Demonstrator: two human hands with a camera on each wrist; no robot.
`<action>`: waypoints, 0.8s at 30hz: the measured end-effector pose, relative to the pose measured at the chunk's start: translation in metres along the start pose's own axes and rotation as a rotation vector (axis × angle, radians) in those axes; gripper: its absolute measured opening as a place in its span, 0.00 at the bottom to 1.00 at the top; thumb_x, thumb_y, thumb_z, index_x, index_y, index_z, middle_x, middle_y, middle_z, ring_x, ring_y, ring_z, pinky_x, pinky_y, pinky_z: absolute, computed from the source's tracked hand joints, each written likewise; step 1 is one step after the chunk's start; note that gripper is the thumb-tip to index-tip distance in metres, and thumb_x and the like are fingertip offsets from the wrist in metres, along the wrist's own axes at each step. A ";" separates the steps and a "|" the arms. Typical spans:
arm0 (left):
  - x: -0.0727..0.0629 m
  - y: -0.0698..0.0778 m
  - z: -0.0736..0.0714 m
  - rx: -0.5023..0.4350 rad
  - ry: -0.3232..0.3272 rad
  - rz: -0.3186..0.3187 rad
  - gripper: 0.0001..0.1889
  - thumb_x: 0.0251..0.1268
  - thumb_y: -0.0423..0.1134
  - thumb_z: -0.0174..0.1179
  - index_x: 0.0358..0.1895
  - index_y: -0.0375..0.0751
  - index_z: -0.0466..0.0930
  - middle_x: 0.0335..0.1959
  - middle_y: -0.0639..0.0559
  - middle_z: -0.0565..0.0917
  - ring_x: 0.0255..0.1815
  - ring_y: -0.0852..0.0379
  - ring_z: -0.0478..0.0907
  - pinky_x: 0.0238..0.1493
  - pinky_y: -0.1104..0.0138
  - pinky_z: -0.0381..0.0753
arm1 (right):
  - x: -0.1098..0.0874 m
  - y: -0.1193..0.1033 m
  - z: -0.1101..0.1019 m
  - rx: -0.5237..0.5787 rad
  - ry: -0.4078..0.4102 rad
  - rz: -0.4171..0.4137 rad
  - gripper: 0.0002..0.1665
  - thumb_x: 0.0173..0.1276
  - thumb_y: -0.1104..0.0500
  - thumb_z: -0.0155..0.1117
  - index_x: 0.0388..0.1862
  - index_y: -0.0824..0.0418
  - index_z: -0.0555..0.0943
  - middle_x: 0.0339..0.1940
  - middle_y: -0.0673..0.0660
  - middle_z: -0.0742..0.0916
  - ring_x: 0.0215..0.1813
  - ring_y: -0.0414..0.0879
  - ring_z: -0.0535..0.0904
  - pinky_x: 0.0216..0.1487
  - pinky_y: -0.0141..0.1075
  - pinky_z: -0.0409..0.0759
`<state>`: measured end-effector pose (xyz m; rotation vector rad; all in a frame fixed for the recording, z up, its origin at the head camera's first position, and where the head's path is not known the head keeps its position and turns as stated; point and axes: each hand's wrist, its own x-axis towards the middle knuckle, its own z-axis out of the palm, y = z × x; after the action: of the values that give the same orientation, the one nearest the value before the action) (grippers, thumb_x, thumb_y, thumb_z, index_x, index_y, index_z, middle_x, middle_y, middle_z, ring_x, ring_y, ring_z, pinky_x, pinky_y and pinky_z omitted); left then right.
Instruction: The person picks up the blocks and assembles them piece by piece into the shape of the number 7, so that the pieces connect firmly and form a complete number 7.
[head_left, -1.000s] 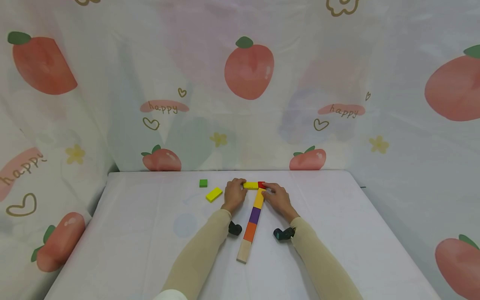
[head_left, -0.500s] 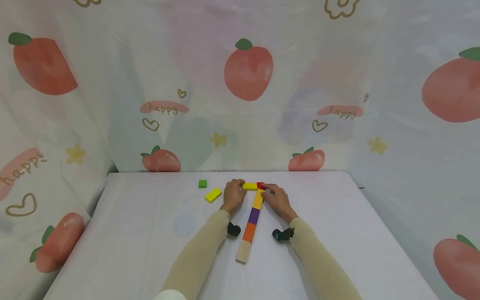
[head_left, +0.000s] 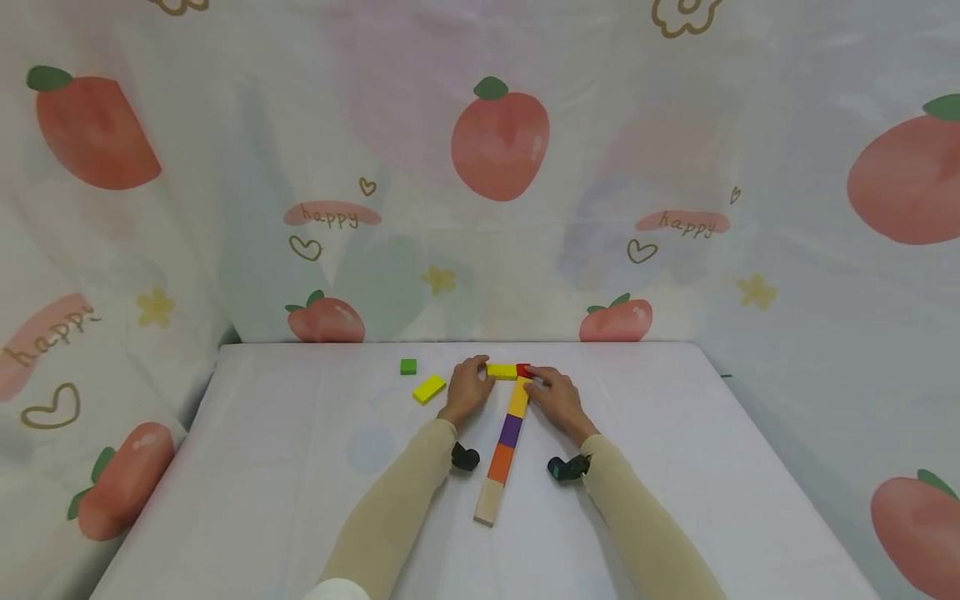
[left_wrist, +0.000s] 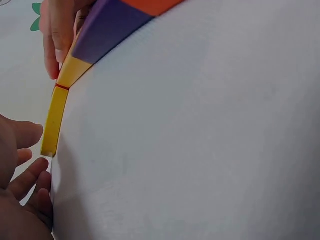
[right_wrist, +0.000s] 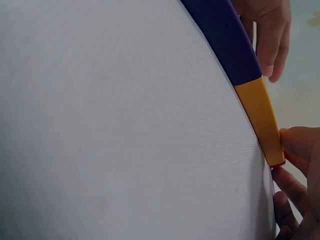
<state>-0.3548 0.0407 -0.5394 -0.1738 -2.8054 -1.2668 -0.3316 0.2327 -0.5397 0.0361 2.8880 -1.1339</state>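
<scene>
In the head view a yellow block point(head_left: 502, 372) lies crosswise, its right end meeting a small red block point(head_left: 522, 369). My left hand point(head_left: 469, 390) has its thumb and fingertips right at the yellow block's left end, also seen in the left wrist view. My right hand point(head_left: 558, 398) pinches the red block, mostly hidden behind its fingers. In the right wrist view the right thumb point(right_wrist: 297, 141) sits against the end of the yellow-orange block point(right_wrist: 261, 120). From there a row runs toward me: purple block point(head_left: 510, 431), orange block point(head_left: 500, 463) and plain wood block point(head_left: 488, 502).
Left of my left hand lie a loose yellow block point(head_left: 429, 389) and a small green block point(head_left: 408, 367). The white tabletop point(head_left: 675, 467) ends at a fruit-patterned curtain point(head_left: 405, 308). Dark wrist devices sit under both sleeves.
Both hands keep their places at the yellow and red blocks. My left forearm shifts very slightly left, and the whole view sways a little; the row of blocks stays as it was.
</scene>
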 end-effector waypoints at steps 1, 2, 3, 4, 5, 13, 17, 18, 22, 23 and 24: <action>0.000 0.000 -0.002 -0.025 -0.004 0.004 0.22 0.68 0.40 0.60 0.64 0.43 0.74 0.56 0.47 0.81 0.55 0.50 0.75 0.63 0.58 0.75 | 0.000 0.000 0.000 -0.001 -0.001 0.000 0.28 0.73 0.48 0.57 0.71 0.47 0.72 0.73 0.59 0.72 0.72 0.61 0.67 0.70 0.60 0.65; -0.001 0.000 -0.003 -0.048 -0.009 0.009 0.21 0.69 0.39 0.60 0.64 0.42 0.75 0.56 0.46 0.81 0.55 0.49 0.76 0.63 0.58 0.75 | 0.000 0.001 0.000 -0.005 -0.003 -0.001 0.28 0.73 0.48 0.57 0.71 0.47 0.71 0.73 0.59 0.72 0.72 0.61 0.67 0.70 0.60 0.65; -0.002 0.000 -0.005 -0.070 -0.015 0.008 0.21 0.69 0.39 0.59 0.63 0.42 0.75 0.56 0.46 0.81 0.56 0.49 0.76 0.63 0.58 0.75 | 0.000 0.000 0.000 -0.001 -0.003 0.000 0.28 0.73 0.48 0.57 0.71 0.47 0.71 0.73 0.59 0.72 0.72 0.61 0.67 0.70 0.60 0.65; -0.002 0.000 -0.007 -0.089 -0.021 0.007 0.20 0.69 0.39 0.59 0.63 0.41 0.75 0.56 0.45 0.81 0.56 0.49 0.76 0.64 0.57 0.75 | 0.000 0.000 0.000 0.001 -0.004 -0.001 0.28 0.73 0.48 0.57 0.71 0.47 0.71 0.73 0.59 0.72 0.72 0.61 0.67 0.70 0.60 0.65; -0.003 -0.001 -0.008 -0.103 -0.026 0.008 0.20 0.69 0.39 0.59 0.63 0.41 0.75 0.56 0.45 0.80 0.57 0.49 0.76 0.64 0.57 0.75 | 0.000 0.000 0.001 0.002 -0.005 0.001 0.28 0.73 0.47 0.57 0.71 0.47 0.71 0.73 0.59 0.72 0.72 0.61 0.66 0.71 0.60 0.65; -0.008 -0.001 -0.017 -0.141 -0.064 -0.037 0.18 0.70 0.42 0.59 0.60 0.43 0.76 0.57 0.47 0.79 0.57 0.50 0.76 0.62 0.58 0.77 | 0.001 0.000 0.002 0.005 -0.004 0.002 0.28 0.73 0.47 0.58 0.71 0.47 0.72 0.73 0.59 0.72 0.72 0.61 0.67 0.71 0.60 0.65; -0.014 0.001 -0.023 -0.163 -0.069 -0.064 0.18 0.70 0.42 0.59 0.60 0.44 0.76 0.56 0.47 0.79 0.57 0.50 0.76 0.62 0.58 0.77 | 0.001 0.000 0.002 0.004 0.001 0.006 0.28 0.73 0.47 0.58 0.71 0.47 0.72 0.73 0.58 0.72 0.72 0.60 0.67 0.71 0.60 0.64; -0.016 0.002 -0.025 -0.171 -0.068 -0.066 0.18 0.70 0.42 0.59 0.60 0.43 0.76 0.56 0.47 0.79 0.57 0.50 0.76 0.61 0.58 0.78 | 0.001 0.000 0.002 -0.001 0.001 0.004 0.28 0.73 0.47 0.57 0.71 0.47 0.71 0.73 0.58 0.72 0.72 0.60 0.67 0.71 0.60 0.64; -0.022 0.005 -0.032 -0.188 -0.054 -0.033 0.16 0.70 0.41 0.59 0.58 0.43 0.77 0.55 0.47 0.79 0.57 0.50 0.76 0.60 0.58 0.78 | -0.001 -0.001 0.000 0.005 -0.002 0.006 0.29 0.73 0.47 0.57 0.71 0.47 0.71 0.73 0.58 0.72 0.72 0.60 0.66 0.71 0.60 0.64; -0.024 0.005 -0.034 -0.191 -0.050 -0.018 0.16 0.70 0.41 0.59 0.58 0.43 0.77 0.55 0.47 0.79 0.57 0.49 0.76 0.60 0.58 0.79 | -0.001 -0.001 0.000 0.007 -0.005 0.006 0.29 0.73 0.48 0.57 0.72 0.47 0.71 0.73 0.59 0.72 0.72 0.61 0.66 0.71 0.60 0.64; -0.026 0.005 -0.036 -0.196 -0.044 -0.002 0.16 0.70 0.41 0.59 0.58 0.43 0.78 0.55 0.46 0.80 0.57 0.49 0.77 0.59 0.57 0.79 | -0.001 -0.001 -0.001 0.009 -0.008 0.007 0.29 0.73 0.48 0.57 0.72 0.48 0.71 0.73 0.59 0.72 0.73 0.61 0.65 0.71 0.61 0.64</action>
<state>-0.3286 0.0147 -0.5146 -0.2104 -2.7137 -1.5562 -0.3304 0.2326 -0.5388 0.0426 2.8741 -1.1428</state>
